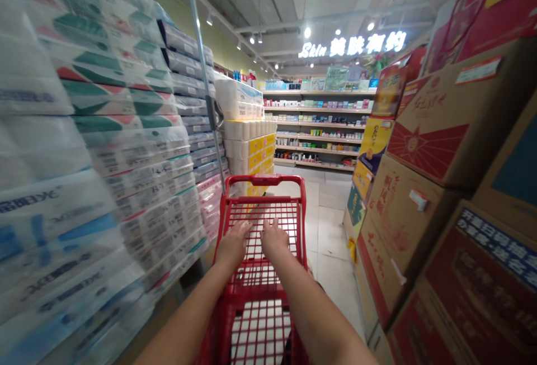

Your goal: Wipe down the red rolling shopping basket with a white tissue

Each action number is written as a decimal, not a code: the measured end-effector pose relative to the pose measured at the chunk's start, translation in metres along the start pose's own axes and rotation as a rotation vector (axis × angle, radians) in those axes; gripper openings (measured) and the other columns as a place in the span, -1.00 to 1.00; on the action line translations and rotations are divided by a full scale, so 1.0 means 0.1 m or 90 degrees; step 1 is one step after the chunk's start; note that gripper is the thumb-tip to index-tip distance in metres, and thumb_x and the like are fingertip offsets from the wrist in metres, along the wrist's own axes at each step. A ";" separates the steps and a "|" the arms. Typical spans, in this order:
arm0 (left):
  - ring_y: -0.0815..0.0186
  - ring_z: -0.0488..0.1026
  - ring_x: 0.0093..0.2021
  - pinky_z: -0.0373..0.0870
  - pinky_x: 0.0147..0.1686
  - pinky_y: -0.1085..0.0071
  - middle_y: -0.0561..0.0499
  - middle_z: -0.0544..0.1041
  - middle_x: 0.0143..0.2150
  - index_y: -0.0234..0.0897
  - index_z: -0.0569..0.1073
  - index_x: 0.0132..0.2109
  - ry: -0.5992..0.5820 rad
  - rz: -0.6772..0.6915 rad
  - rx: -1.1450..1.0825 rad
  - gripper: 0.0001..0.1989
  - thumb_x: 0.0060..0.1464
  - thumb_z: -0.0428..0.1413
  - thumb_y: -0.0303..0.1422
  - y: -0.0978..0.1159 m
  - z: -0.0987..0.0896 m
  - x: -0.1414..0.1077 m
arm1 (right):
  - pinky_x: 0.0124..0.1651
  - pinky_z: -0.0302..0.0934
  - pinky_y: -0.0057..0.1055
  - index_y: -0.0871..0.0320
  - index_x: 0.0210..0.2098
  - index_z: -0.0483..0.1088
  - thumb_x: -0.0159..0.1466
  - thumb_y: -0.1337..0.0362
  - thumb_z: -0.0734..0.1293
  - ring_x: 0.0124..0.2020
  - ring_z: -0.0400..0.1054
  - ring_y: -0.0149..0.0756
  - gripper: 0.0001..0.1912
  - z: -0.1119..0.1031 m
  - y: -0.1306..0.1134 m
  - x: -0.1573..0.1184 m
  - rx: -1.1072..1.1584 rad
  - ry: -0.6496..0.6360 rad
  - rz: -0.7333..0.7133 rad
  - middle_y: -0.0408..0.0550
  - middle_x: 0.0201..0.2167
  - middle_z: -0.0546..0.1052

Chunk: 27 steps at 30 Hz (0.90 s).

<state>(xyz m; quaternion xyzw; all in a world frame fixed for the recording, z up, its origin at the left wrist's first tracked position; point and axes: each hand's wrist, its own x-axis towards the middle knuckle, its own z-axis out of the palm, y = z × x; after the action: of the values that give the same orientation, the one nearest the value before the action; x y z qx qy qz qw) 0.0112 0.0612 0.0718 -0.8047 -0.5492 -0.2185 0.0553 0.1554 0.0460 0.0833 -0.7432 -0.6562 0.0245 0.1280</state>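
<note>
While open, hands point(234, 243) on shopping cart point(264, 180)

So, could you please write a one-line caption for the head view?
Left hand and right hand rest on a red shopping cart.

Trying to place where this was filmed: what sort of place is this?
Probably a supermarket or large discount store. The left hand and right hand rest on a red wire shopping cart, plastic-wrapped paper products stand stacked high, printed cardboard cartons line the aisle, and stocked shelves stand ahead.
</note>
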 end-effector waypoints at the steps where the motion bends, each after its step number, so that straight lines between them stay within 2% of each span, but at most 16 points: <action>1: 0.23 0.33 0.19 0.32 0.15 0.25 -0.04 0.30 0.29 -0.16 0.34 0.22 0.023 -0.006 -0.001 -0.44 0.09 -0.12 -0.58 -0.02 0.03 0.05 | -0.17 0.33 -0.26 0.01 0.30 0.07 0.40 0.13 0.08 -0.06 0.46 -0.12 -0.51 0.02 0.00 0.02 -0.001 -0.001 -0.010 0.22 0.30 0.16; 5: 0.18 0.29 0.23 0.32 0.16 0.23 -0.13 0.30 0.29 -0.26 0.29 0.25 0.098 -0.031 -0.007 -0.45 0.12 -0.13 -0.56 -0.08 0.10 0.31 | -0.09 0.31 -0.19 0.08 0.36 -0.03 0.40 0.11 0.10 0.03 0.41 -0.06 -0.43 0.04 -0.01 0.09 -0.004 -0.037 -0.032 0.24 0.16 0.36; 9: 0.14 0.26 0.25 0.25 0.21 0.16 -0.13 0.30 0.29 -0.26 0.31 0.24 0.147 -0.022 -0.010 -0.45 0.11 -0.13 -0.55 -0.09 0.11 0.63 | -0.17 0.33 -0.22 0.05 0.35 -0.02 0.40 0.14 0.09 -0.07 0.47 -0.08 -0.45 0.03 -0.01 0.15 0.006 -0.055 -0.035 0.19 0.08 0.45; 12: 0.16 0.24 0.26 0.25 0.21 0.15 -0.08 0.27 0.32 -0.21 0.28 0.27 0.138 0.007 -0.024 -0.41 0.09 -0.14 -0.58 -0.08 0.19 0.77 | -0.22 0.31 -0.26 0.06 0.32 0.03 0.39 0.16 0.11 -0.15 0.50 -0.09 -0.48 0.06 -0.01 0.16 0.016 -0.028 -0.029 0.12 -0.08 0.54; 16: 0.15 0.14 0.33 0.19 0.21 0.05 0.05 0.25 0.34 0.00 0.30 0.25 0.068 0.068 -0.030 -0.40 0.10 -0.12 -0.56 -0.11 0.39 0.74 | -0.14 0.24 -0.24 0.09 0.12 0.27 0.37 0.23 0.13 -0.16 0.49 -0.10 -0.65 0.09 0.00 0.16 0.006 -0.004 -0.048 0.08 -0.16 0.57; 19: 0.13 0.05 0.37 0.08 0.26 0.00 0.12 0.21 0.36 0.09 0.33 0.22 0.051 0.087 -0.016 -0.38 0.07 -0.08 -0.57 -0.14 0.47 0.67 | -0.05 0.16 -0.15 0.11 0.06 0.32 0.36 0.26 0.12 -0.17 0.48 -0.08 -0.67 0.09 0.00 0.16 -0.006 0.007 -0.069 0.08 -0.16 0.57; 23: 0.15 0.13 0.33 0.12 0.22 0.05 0.12 0.17 0.38 0.08 0.29 0.25 0.061 0.052 0.004 -0.35 0.07 -0.12 -0.58 -0.18 0.40 0.64 | 0.05 0.05 -0.10 0.10 0.13 0.30 0.36 0.24 0.11 -0.08 0.41 -0.03 -0.62 0.08 0.01 0.18 -0.007 0.038 -0.088 0.10 -0.18 0.58; 27: 0.07 0.09 0.35 0.11 0.22 0.00 -0.04 0.14 0.39 -0.06 0.22 0.31 0.133 -0.032 0.033 -0.46 0.20 -0.13 -0.42 -0.15 0.31 0.64 | 0.15 -0.05 -0.12 0.11 0.08 0.36 0.36 0.24 0.12 0.08 0.29 -0.03 -0.64 0.04 0.01 0.23 0.016 0.064 -0.100 0.11 -0.22 0.59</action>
<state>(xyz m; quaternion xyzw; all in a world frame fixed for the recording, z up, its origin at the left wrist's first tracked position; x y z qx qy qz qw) 0.0264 0.1322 0.0681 -0.7619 -0.5660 -0.2880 0.1276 0.1584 0.0691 0.0826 -0.6879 -0.7050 -0.0149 0.1720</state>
